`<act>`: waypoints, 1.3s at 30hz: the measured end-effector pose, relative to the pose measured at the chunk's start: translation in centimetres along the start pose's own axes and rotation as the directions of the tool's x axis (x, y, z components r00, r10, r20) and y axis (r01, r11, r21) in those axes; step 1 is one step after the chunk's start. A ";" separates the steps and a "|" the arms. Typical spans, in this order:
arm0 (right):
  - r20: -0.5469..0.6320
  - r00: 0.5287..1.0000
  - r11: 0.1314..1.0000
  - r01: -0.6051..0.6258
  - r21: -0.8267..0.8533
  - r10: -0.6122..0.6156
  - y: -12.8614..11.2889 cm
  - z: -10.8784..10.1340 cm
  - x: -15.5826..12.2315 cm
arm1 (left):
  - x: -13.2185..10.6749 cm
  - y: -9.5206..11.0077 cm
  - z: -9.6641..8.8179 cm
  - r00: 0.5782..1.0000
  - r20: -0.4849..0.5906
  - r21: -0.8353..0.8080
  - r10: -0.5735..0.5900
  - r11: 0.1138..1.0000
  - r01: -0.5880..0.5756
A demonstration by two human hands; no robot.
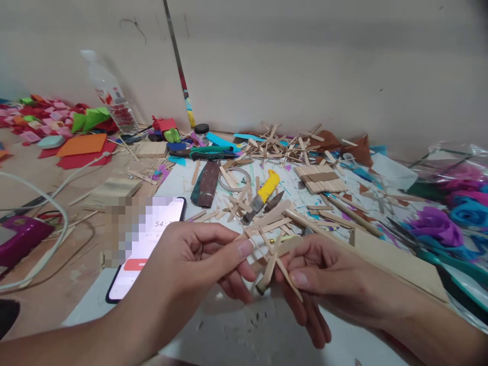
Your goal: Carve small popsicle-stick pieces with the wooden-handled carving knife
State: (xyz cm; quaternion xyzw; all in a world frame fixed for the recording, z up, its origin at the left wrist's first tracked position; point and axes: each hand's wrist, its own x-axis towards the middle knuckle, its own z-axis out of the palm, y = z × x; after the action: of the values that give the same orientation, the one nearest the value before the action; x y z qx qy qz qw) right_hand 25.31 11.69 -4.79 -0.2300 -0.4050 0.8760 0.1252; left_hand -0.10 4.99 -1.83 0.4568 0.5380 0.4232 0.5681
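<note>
My left hand (198,264) and my right hand (328,277) are close together over the white board (244,335), each with thumb and fingers closed. Between them they hold a small frame of crossed wooden craft sticks (271,262). The left thumb and fingers pinch its left end. My right thumb presses a slanting stick at its right side. Just beyond the hands lies a yellow-handled utility knife (267,190), surrounded by loose craft sticks (240,206). How the held sticks are joined is too small to make out.
A lit phone (152,244) lies by my left forearm. Teal-handled scissors (427,249) lie at the right, near paper flowers (438,226). Farther back are a tape roll (248,179), a stick pile (274,145) and a plastic bottle (114,96). White cables (64,213) cross the left side.
</note>
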 end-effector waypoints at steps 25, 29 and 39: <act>0.043 0.998 0.999 0.052 -0.015 -0.051 0.9 0.0 -0.1 | 0.6 -1.6 0.3 0.968 0.242 -0.209 -0.072 0.970 0.124; 0.048 0.996 0.996 0.083 -0.038 -0.081 1.1 -0.1 -0.2 | 0.5 -1.2 0.1 0.982 0.180 -0.193 -0.047 0.978 0.082; 0.019 0.997 0.986 0.078 -0.147 -0.076 1.4 -0.2 -0.1 | 0.7 -2.2 0.2 0.976 0.216 -0.311 -0.010 0.947 0.079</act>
State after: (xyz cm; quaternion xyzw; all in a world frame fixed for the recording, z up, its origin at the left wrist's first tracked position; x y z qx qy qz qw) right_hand 25.49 10.87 -5.95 -0.2172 -0.4780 0.8397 0.1388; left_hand 0.08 5.18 -4.09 0.3894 0.4095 0.4403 0.6978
